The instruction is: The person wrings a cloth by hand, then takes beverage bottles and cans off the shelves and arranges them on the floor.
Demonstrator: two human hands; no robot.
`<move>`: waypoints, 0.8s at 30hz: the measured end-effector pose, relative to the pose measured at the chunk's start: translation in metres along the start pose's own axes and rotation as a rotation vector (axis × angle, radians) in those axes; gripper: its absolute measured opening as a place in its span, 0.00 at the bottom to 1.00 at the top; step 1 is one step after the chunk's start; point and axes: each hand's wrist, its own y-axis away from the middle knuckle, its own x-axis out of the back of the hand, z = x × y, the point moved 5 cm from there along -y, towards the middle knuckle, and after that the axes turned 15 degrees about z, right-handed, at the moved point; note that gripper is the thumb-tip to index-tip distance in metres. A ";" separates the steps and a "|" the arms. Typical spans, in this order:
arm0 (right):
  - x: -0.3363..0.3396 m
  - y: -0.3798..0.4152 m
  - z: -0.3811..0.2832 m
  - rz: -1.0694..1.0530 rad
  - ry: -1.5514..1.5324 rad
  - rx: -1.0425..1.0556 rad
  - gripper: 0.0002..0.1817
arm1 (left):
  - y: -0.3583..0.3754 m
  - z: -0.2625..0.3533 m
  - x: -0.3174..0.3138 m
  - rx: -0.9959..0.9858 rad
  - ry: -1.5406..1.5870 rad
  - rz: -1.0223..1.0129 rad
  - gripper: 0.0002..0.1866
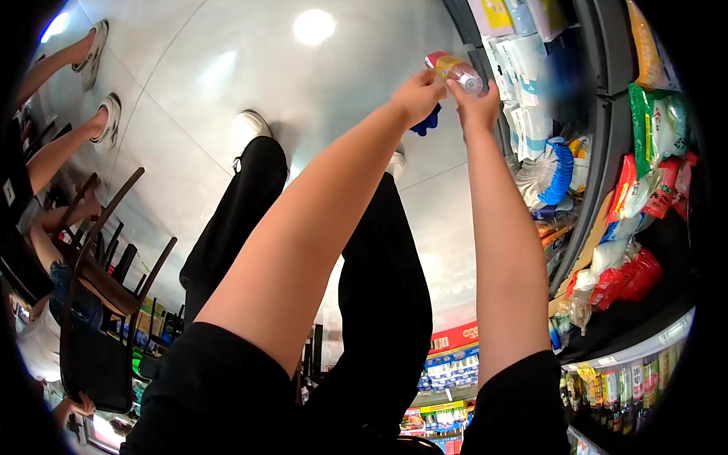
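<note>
No legible lettering on bottle (pixel 455 72) or shelf packets (pixel 643 125).

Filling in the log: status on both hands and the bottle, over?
Left hand, right hand: both on bottle. Bottle slanted, see-through end toward right hand. White packets nearby; nothing visibly blocking.

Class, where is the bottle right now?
In the head view, the bottle is above and right of centre, held by the left hand and the right hand, just left of the white packets.
</note>
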 end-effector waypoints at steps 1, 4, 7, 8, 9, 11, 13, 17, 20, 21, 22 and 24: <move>0.008 0.009 0.005 -0.071 -0.020 -0.125 0.44 | 0.009 -0.004 0.009 0.036 0.052 0.030 0.25; 0.031 0.064 0.004 -0.473 -0.085 -0.571 0.48 | 0.050 -0.010 0.040 0.219 0.174 0.037 0.27; 0.063 0.147 -0.032 -0.870 -0.198 -0.740 0.50 | 0.101 -0.008 0.066 0.324 0.349 0.089 0.25; 0.081 0.170 -0.061 -0.957 -0.305 -0.804 0.50 | 0.114 -0.011 0.070 0.341 0.429 0.082 0.24; 0.084 0.189 -0.063 -0.965 -0.369 -0.904 0.47 | 0.129 -0.009 0.073 0.374 0.463 0.074 0.24; 0.085 0.225 -0.072 -0.985 -0.565 -1.054 0.34 | 0.155 -0.008 0.082 0.439 0.486 0.076 0.23; 0.104 0.235 -0.104 -0.865 -0.604 -1.033 0.22 | 0.171 -0.008 0.093 0.442 0.484 0.094 0.22; 0.137 0.237 -0.140 -0.756 -0.362 -0.827 0.15 | 0.206 0.038 0.111 0.426 0.136 0.137 0.22; 0.134 0.227 -0.140 -0.709 -0.338 -0.721 0.13 | 0.209 0.053 0.113 0.275 0.030 0.110 0.22; 0.131 0.221 -0.140 -0.648 -0.294 -0.642 0.15 | 0.216 0.071 0.111 0.279 0.054 0.118 0.22; 0.126 0.217 -0.138 -0.644 -0.302 -0.641 0.15 | 0.223 0.084 0.109 0.286 0.080 0.127 0.22; 0.120 0.197 -0.143 -0.533 -0.273 -0.356 0.16 | 0.216 0.083 0.106 0.238 0.048 0.170 0.22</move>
